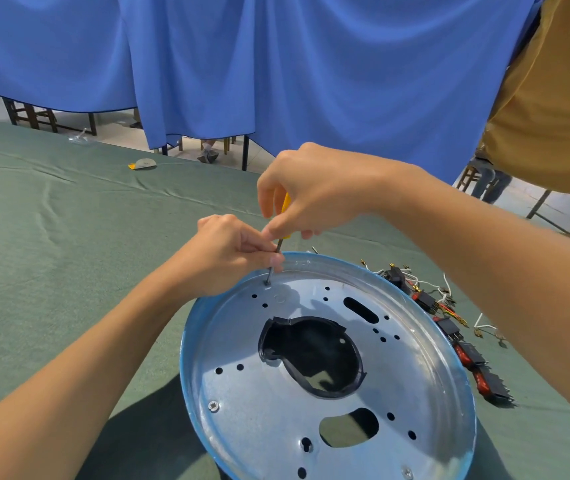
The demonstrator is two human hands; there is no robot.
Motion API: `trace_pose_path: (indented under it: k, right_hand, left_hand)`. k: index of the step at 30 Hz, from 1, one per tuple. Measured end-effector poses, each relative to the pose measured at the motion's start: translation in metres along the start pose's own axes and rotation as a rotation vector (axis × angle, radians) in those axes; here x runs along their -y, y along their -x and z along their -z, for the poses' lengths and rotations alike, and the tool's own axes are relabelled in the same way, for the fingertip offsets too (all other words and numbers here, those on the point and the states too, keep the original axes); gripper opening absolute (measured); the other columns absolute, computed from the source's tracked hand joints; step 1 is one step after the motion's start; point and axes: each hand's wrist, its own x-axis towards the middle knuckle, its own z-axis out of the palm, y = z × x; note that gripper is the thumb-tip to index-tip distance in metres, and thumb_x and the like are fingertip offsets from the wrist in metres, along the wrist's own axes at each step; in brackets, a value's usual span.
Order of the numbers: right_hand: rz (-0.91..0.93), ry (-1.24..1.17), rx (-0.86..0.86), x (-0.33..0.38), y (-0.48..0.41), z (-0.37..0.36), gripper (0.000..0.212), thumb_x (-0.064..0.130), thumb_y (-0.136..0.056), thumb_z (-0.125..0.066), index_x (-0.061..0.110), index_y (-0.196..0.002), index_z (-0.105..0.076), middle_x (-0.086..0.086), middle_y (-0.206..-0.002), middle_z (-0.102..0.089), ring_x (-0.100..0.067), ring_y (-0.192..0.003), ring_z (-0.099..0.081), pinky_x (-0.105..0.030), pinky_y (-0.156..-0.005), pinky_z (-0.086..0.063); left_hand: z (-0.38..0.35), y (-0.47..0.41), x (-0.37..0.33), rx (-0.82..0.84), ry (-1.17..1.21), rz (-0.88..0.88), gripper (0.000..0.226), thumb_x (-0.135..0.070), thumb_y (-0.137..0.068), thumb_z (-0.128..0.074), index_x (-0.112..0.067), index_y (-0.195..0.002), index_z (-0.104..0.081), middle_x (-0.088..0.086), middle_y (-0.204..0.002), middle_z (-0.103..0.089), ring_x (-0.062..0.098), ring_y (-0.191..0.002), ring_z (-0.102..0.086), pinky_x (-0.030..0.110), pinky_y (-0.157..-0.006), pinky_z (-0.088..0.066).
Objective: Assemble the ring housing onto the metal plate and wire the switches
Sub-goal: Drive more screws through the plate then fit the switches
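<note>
At far rim of round blue-edged metal plate (418, 393), our right hand (314, 192) grips yellow-handled screwdriver (286, 204); left hand (228, 254) pinches its shaft above small screw (268, 283). Risk: tilted tip could slip, screw cross-thread. Beneath centre hole: black ring housing (314, 348).

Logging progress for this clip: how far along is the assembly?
Done: two screws sit in the metal plate. In hand: the right hand holds a yellow screwdriver at a far hole; the left hand pinches its shaft. Left: the switches lie loose beside the plate, not yet wired.
</note>
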Motion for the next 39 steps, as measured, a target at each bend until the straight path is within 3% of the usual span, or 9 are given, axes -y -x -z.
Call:
trace_pose_path:
  k: [4, 6, 8, 14, 20, 30, 32, 35, 39]
  right_hand:
    - [0.001, -0.042, -0.003, -0.002, 0.003, 0.002, 0.008, 0.025, -0.083, -0.073, 0.019, -0.084, -0.067, 0.004, -0.063, -0.071, -0.002, -0.055, -0.067, -0.005, -0.045, -0.04]
    - [-0.001, -0.045, -0.022, -0.003, 0.004, 0.002, 0.008, 0.022, -0.084, -0.072, 0.018, -0.078, -0.068, 0.004, -0.059, -0.07, -0.001, -0.054, -0.067, -0.005, -0.045, -0.039]
    - [0.001, -0.054, -0.047, -0.004, 0.004, 0.003, 0.009, 0.021, -0.083, -0.072, 0.019, -0.075, -0.068, 0.004, -0.057, -0.07, -0.001, -0.054, -0.066, -0.006, -0.046, -0.042]
    - [-0.002, -0.068, -0.035, -0.006, 0.005, 0.002, 0.008, 0.024, -0.082, -0.073, 0.019, -0.076, -0.069, 0.005, -0.057, -0.07, -0.002, -0.056, -0.067, -0.008, -0.049, -0.045]
    - [-0.005, -0.083, -0.028, -0.009, 0.007, -0.001, 0.009, 0.023, -0.084, -0.07, 0.02, -0.076, -0.068, 0.004, -0.058, -0.07, -0.001, -0.057, -0.067, -0.016, -0.055, -0.046]
    - [-0.002, -0.104, -0.017, -0.007, 0.008, 0.001, 0.008, 0.024, -0.084, -0.071, 0.02, -0.077, -0.069, 0.006, -0.058, -0.07, 0.0, -0.056, -0.067, -0.011, -0.054, -0.046]
    - [0.002, -0.105, -0.018, -0.007, 0.008, 0.002, 0.008, 0.023, -0.084, -0.071, 0.019, -0.077, -0.069, 0.007, -0.057, -0.07, 0.0, -0.056, -0.067, -0.014, -0.057, -0.048]
    - [0.007, -0.094, -0.021, -0.007, 0.009, 0.001, 0.008, 0.023, -0.084, -0.07, 0.019, -0.077, -0.069, 0.007, -0.057, -0.07, 0.001, -0.056, -0.066, -0.013, -0.056, -0.049]
    - [0.003, -0.102, -0.02, -0.007, 0.009, -0.001, 0.009, 0.023, -0.085, -0.07, 0.02, -0.077, -0.068, 0.005, -0.06, -0.071, 0.0, -0.056, -0.067, -0.008, -0.054, -0.048]
  left_hand:
    - [0.002, 0.001, 0.001, 0.119, 0.017, 0.002, 0.015, -0.025, -0.093, -0.065, -0.023, -0.089, -0.08, -0.014, -0.089, -0.077, 0.005, -0.1, -0.067, 0.046, -0.111, -0.034]
    - [0.004, 0.001, 0.002, 0.15, 0.123, 0.01, 0.011, -0.02, -0.091, -0.068, -0.019, -0.093, -0.079, -0.011, -0.09, -0.077, -0.001, -0.091, -0.068, 0.029, -0.097, -0.048]
    - [0.005, 0.001, 0.002, 0.125, 0.254, 0.028, 0.011, -0.013, -0.086, -0.073, -0.013, -0.096, -0.078, -0.005, -0.09, -0.078, 0.0, -0.084, -0.069, 0.015, -0.081, -0.05]
    - [0.008, -0.001, 0.01, 0.029, 0.455, 0.042, 0.015, 0.002, -0.088, -0.066, -0.004, -0.098, -0.075, 0.007, -0.094, -0.077, 0.013, -0.09, -0.072, 0.019, -0.086, -0.053]
    - [0.003, -0.003, 0.014, 0.084, 0.296, 0.163, 0.011, -0.015, -0.09, -0.069, -0.021, -0.094, -0.077, 0.0, -0.09, -0.078, 0.018, -0.089, -0.071, 0.042, -0.092, -0.053]
    - [0.006, -0.003, 0.014, 0.156, 0.189, 0.086, 0.018, -0.008, -0.088, -0.07, -0.022, -0.089, -0.079, -0.003, -0.082, -0.077, 0.004, -0.076, -0.066, 0.02, -0.077, -0.051]
    - [0.006, -0.003, 0.013, 0.173, 0.084, 0.064, 0.017, -0.011, -0.086, -0.072, -0.025, -0.085, -0.079, -0.01, -0.077, -0.076, 0.0, -0.069, -0.062, 0.02, -0.072, -0.049]
    - [0.006, -0.003, 0.011, 0.158, -0.116, 0.033, 0.015, -0.016, -0.084, -0.073, -0.029, -0.083, -0.08, -0.027, -0.06, -0.065, -0.009, -0.056, -0.052, 0.009, -0.057, -0.039]
    - [0.007, -0.005, 0.01, 0.185, -0.227, 0.04, 0.022, -0.016, -0.082, -0.073, -0.036, -0.072, -0.074, -0.035, -0.067, -0.065, -0.01, -0.067, -0.057, 0.006, -0.059, -0.041]
